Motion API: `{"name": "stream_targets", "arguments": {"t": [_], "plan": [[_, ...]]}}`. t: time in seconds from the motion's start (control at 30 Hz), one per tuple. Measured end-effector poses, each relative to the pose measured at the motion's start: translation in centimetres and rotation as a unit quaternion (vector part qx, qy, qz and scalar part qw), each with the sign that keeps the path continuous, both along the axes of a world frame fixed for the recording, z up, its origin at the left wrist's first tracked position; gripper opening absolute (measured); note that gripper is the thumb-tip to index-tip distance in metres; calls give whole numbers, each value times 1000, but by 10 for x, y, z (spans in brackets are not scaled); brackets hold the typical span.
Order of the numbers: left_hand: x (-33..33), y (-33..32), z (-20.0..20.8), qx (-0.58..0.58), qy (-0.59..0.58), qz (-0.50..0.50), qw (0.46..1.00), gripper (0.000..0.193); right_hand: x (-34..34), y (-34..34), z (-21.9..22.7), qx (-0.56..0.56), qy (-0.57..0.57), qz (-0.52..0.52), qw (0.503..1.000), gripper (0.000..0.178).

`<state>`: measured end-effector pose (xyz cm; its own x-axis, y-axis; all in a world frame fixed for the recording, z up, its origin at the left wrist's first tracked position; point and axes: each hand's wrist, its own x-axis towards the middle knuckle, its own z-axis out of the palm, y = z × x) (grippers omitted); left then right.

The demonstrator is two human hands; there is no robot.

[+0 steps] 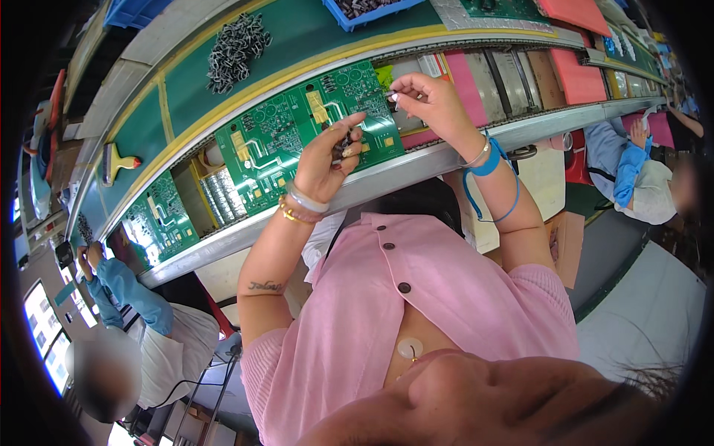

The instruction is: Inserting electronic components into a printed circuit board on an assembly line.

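A large green circuit board (256, 175) with tan patches and small parts lies on the rail-edged line in front of me. Over its near part is my left hand (327, 160), palm turned up, fingers curled around several small dark electronic components (343, 146). Beyond the board's right end, my right hand (430, 104) has thumb and forefinger pinched on a small dark component (391, 94), close to the board's far right corner. Its other fingers are bent, and a blue wrist strap (487, 162) with a cord circles that wrist.
A heap of dark components (236, 52) sits on the green far shelf, with a blue bin (372, 15) of more parts to its right. A brush (117, 163) lies at left, above another circuit board (160, 215). Co-workers sit on both sides along the metal rail (416, 160).
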<state>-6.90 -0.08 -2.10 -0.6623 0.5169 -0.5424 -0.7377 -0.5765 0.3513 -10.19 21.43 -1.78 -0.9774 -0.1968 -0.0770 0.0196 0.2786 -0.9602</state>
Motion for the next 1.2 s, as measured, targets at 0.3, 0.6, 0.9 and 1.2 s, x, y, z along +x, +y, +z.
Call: {"name": "stream_targets", "arguments": {"t": [0.3, 0.6, 0.9, 1.2], "plan": [[26, -4, -10, 2, -41, 96, 995, 25, -7, -10, -12, 235, 225, 37, 945, 11], [31, -10, -23, 82, 29, 113, 990, 25, -8, -15, -13, 266, 269, 47, 924, 13], [29, -4, -11, 9, 45, 65, 997, 27, -5, -22, -4, 314, 336, 67, 885, 15], [30, 5, -19, -6, 101, 41, 994, 22, 25, -43, 28, 176, 260, 106, 944, 12]]}}
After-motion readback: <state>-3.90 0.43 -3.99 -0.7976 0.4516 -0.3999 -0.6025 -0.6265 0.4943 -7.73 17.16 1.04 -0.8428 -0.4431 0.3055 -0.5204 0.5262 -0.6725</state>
